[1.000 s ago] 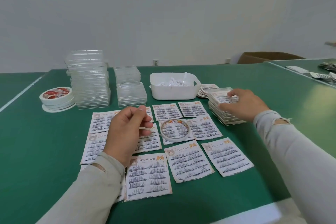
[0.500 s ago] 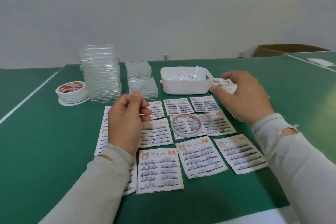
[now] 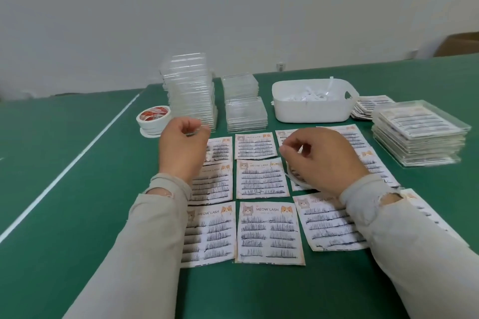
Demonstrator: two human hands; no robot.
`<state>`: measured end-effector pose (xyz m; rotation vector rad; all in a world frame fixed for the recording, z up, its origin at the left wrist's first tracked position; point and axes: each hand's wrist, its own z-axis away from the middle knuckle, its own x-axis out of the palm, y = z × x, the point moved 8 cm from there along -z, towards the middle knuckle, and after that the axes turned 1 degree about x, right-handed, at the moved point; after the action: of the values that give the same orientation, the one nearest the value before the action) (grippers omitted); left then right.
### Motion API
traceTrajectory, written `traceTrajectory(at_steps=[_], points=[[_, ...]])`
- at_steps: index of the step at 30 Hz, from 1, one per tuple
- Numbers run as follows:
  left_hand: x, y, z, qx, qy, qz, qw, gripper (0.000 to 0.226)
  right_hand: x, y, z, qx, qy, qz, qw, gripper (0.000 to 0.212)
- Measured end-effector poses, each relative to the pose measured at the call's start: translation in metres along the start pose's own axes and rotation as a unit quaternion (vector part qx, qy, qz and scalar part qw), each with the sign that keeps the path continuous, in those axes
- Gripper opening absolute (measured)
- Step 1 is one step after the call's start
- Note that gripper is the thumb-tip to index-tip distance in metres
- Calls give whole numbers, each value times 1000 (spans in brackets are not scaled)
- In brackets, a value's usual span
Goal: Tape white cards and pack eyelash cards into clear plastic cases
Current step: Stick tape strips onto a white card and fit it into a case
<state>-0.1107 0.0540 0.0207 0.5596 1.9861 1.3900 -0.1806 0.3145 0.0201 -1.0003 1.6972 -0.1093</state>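
At the far left of the green surface (image 3: 64,137) sit stacked tape rolls (image 3: 153,118), then tall piles of clear plastic cases (image 3: 190,90). Just in front of those, the left hand (image 3: 182,150) hovers with fingers curled, seemingly pinching a tape end, though that is too blurred to tell. Eyelash cards (image 3: 261,180) lie in rows beneath both hands. The right hand (image 3: 321,160) hovers over a thin tape ring (image 3: 294,176), fingers curled with thumb meeting forefinger; I cannot tell what it pinches. Farther right stand a white bin (image 3: 311,114) and filled cases (image 3: 420,134). Pulling tape taut and level should keep strips straight.
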Motion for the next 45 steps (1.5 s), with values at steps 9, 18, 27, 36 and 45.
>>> traceTrajectory(at_steps=[9,18,27,36,45], points=[[51,-4,-19,-26,-230,-444,866,35,-8,14,0,23,19,-22,999,15],[67,1,-27,25,-307,-553,774,54,-7,15,1,35,9,-32,999,12],[87,-4,-31,61,-318,-512,796,43,-4,16,0,34,5,-32,999,12],[91,-15,-42,57,-281,-415,863,39,-2,18,-2,37,4,-31,999,11],[79,-13,-48,62,-258,-443,856,34,-3,16,-1,38,4,-32,999,14]])
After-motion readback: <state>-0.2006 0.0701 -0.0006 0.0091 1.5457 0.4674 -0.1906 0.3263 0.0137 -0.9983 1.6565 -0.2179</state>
